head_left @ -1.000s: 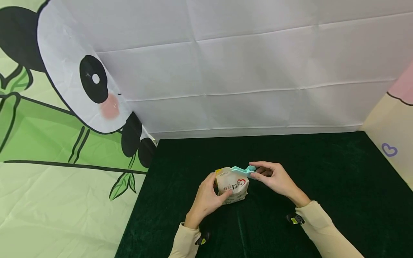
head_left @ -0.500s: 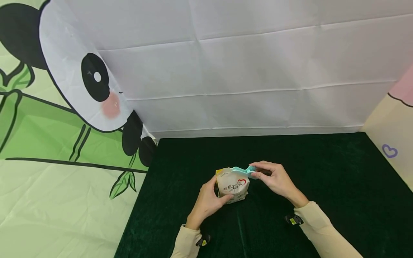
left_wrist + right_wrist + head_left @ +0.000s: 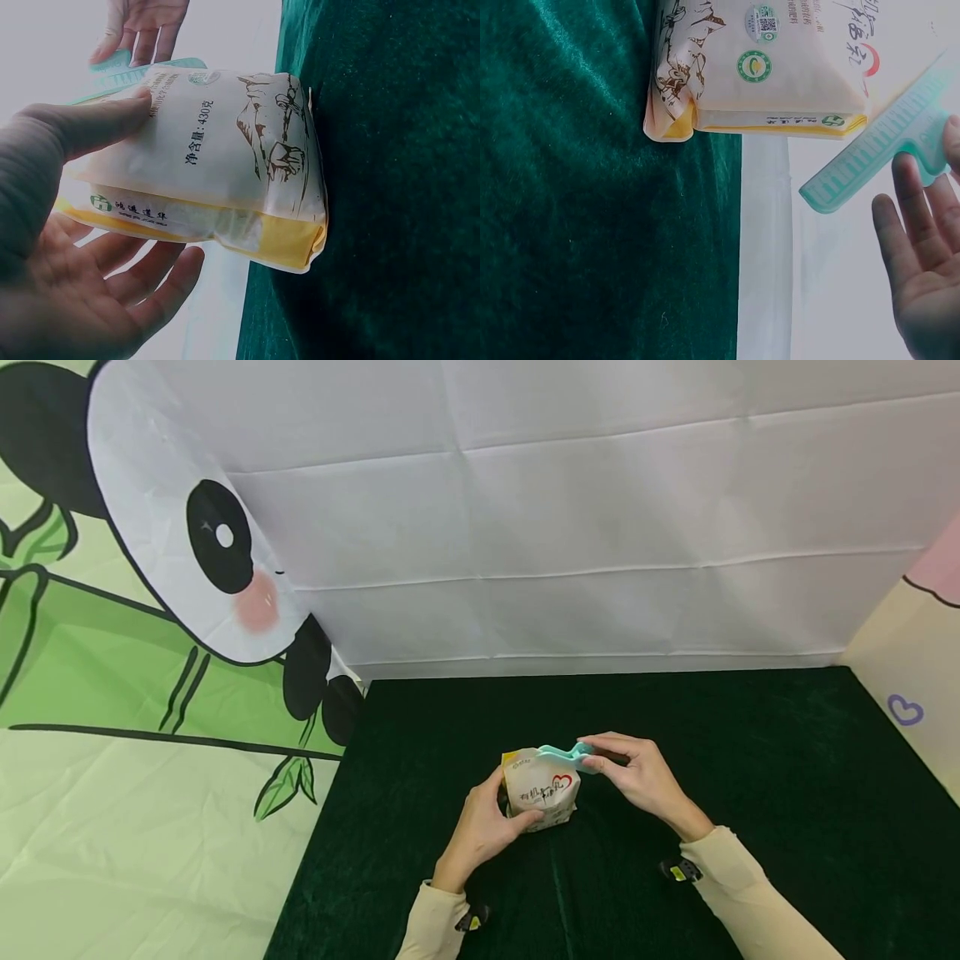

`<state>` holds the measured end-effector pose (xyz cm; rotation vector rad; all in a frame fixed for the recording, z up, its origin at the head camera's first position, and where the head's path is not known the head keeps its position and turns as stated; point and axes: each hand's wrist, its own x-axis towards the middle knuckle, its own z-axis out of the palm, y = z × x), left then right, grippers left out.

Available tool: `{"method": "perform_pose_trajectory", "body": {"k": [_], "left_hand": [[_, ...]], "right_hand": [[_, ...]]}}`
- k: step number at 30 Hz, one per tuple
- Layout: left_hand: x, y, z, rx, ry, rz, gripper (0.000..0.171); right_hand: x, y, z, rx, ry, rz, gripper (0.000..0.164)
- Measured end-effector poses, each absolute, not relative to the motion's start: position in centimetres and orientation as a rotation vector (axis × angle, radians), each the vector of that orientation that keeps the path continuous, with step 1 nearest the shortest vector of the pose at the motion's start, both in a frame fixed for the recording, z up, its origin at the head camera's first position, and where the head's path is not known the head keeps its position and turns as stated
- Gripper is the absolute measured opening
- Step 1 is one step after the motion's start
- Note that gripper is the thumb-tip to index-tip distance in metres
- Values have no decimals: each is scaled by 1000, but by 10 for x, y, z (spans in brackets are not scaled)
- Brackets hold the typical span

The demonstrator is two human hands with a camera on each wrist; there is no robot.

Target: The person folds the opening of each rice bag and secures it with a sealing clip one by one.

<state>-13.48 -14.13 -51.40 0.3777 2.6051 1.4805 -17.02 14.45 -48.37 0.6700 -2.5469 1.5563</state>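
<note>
A whitish paper bag [image 3: 542,789] with yellow edges, a red heart and printed characters stands upright on the dark green cloth. My left hand [image 3: 480,831] holds it from the left, thumb across the front and fingers at the far side. Along the folded top of the bag lies a teal bag clip [image 3: 562,756]. My right hand [image 3: 643,778] pinches the clip's handle between thumb and fingers. In the right wrist view, the ridged bar of the clip [image 3: 870,146] slants across the bag's top, one end sticking out past the bag.
The green velvet cloth [image 3: 712,735] covers the table. Behind it hangs a white sheet [image 3: 570,527], with a panda-printed backdrop [image 3: 172,693] on the left and a cream and pink one [image 3: 911,652] on the right.
My left hand and its thumb have shifted slightly down the bag. The bag, the clip and my right hand stay nearly still.
</note>
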Motion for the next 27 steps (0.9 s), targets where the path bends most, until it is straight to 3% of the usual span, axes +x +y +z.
{"method": "perform_pose_trajectory", "body": {"k": [27], "left_hand": [[-135,-139,-514,329,2610,1472,70]], "right_hand": [[-175,138,-480,717,-2486,1536,29]]}}
